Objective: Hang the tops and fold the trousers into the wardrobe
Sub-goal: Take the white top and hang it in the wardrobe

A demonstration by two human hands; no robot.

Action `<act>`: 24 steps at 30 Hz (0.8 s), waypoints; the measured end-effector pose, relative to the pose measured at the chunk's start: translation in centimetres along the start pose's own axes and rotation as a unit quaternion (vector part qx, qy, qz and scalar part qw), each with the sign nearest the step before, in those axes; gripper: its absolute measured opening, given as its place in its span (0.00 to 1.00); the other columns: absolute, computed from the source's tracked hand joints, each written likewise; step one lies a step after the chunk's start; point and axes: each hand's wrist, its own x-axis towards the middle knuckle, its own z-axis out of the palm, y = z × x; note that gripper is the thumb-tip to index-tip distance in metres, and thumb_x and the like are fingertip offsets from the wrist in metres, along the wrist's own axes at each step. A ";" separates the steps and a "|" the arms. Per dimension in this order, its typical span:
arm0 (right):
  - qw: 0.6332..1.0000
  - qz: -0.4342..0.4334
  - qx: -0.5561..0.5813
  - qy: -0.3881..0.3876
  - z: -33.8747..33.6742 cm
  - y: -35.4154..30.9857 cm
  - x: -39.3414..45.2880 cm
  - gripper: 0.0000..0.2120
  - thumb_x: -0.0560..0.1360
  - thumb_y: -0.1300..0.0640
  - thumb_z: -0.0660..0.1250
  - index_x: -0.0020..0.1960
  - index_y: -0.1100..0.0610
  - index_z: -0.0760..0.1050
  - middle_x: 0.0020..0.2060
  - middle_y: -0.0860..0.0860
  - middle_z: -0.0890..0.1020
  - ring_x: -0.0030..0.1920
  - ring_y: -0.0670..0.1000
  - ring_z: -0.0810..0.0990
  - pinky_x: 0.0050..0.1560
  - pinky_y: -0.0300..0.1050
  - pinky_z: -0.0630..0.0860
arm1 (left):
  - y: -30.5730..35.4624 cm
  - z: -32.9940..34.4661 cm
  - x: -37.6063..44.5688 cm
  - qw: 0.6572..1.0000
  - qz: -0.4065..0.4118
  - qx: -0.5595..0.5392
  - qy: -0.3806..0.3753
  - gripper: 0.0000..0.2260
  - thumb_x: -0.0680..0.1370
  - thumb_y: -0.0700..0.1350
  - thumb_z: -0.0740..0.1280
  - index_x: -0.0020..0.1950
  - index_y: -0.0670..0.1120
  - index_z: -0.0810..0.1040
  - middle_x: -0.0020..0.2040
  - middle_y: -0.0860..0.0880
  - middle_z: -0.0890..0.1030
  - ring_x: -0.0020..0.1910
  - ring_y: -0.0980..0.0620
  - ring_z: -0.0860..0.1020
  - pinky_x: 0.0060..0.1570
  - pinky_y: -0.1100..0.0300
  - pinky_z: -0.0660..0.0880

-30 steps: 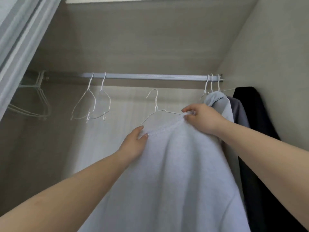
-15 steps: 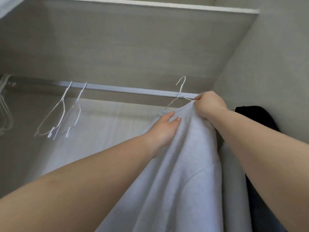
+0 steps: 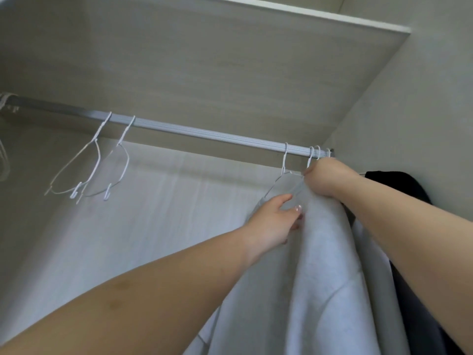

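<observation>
A light grey top (image 3: 330, 272) hangs on a white wire hanger (image 3: 284, 162) whose hook sits over the silver wardrobe rail (image 3: 194, 131) near its right end. My right hand (image 3: 325, 180) grips the top's shoulder together with the hanger just under the rail. My left hand (image 3: 273, 221) touches the top's left edge a little lower, fingers fairly straight. Behind it hang a grey top and a black top (image 3: 399, 185), mostly hidden by my right arm.
Two bare white wire hangers (image 3: 97, 172) hang at the rail's left middle, and more hangers (image 3: 3, 160) show at the far left edge. The wardrobe's top panel (image 3: 204, 60) is close above; the right side wall (image 3: 422, 124) is beside the hung clothes.
The hanger with the light grey top has gone from held below the rail to hooked over it near the right end. Both hands moved right and up with it.
</observation>
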 end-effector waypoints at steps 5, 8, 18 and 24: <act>0.991 -0.044 -0.039 0.119 -1.8 -0.7 -1.7 0.12 0.76 0.54 0.57 0.55 0.52 0.76 0.48 0.54 0.73 0.50 0.58 0.74 0.44 0.45 0.68 | 1.3 -2.3 -2.2 0.999 -0.013 -0.013 0.034 0.19 0.80 0.48 0.62 0.71 0.51 0.66 0.55 0.51 0.80 0.52 0.55 0.79 0.58 0.55 0.74; 0.981 -0.130 -0.026 0.144 -2.8 -3.1 -4.4 0.13 0.77 0.52 0.57 0.56 0.50 0.77 0.48 0.53 0.75 0.54 0.59 0.76 0.47 0.47 0.70 | 2.0 -4.2 -4.6 0.998 -0.014 -0.006 0.067 0.11 0.81 0.46 0.61 0.63 0.50 0.72 0.52 0.50 0.81 0.47 0.57 0.80 0.56 0.56 0.75; 0.937 -0.301 0.166 -0.066 0.5 -11.1 -17.3 0.10 0.78 0.50 0.60 0.56 0.47 0.77 0.37 0.40 0.76 0.43 0.45 0.72 0.44 0.41 0.69 | 1.7 -11.5 -19.9 0.977 -0.073 0.067 0.186 0.05 0.80 0.42 0.63 0.52 0.50 0.78 0.40 0.54 0.83 0.38 0.60 0.80 0.45 0.62 0.78; 0.829 -0.353 0.356 -0.248 4.4 -17.1 -28.3 0.11 0.76 0.48 0.64 0.58 0.43 0.76 0.43 0.38 0.79 0.46 0.39 0.77 0.46 0.28 0.69 | 0.0 -15.4 -35.8 0.948 -0.157 0.169 0.218 0.08 0.77 0.36 0.66 0.49 0.50 0.78 0.39 0.55 0.84 0.39 0.60 0.80 0.45 0.64 0.76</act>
